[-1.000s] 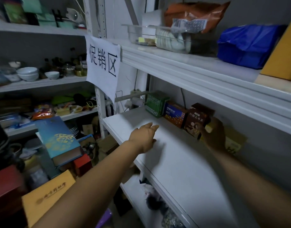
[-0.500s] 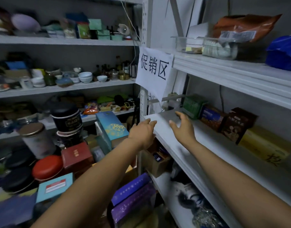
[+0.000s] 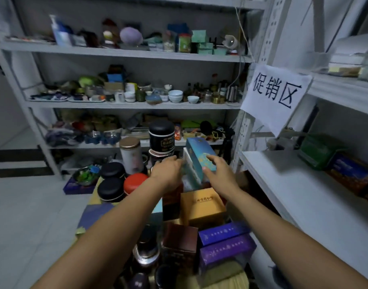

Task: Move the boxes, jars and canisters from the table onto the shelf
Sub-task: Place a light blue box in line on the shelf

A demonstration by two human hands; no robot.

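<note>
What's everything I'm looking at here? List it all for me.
blue box: one, blue and gold, centre of view
round tins: three, two black, one red, left of the blue box
black canister: one, black, behind the tins
white canister: one, white with gold lid, beside the black canister
orange box: one, orange, just in front of the blue box
purple boxes: two, purple, near right
paper sign: one, white with black characters, upper right
green box: one, green, back of the white shelf, right
bowls: several, pale, on the far shelving
left hand: one, at the blue box's left side, grip blurred
right hand: one, gripping the blue box's right side
</note>
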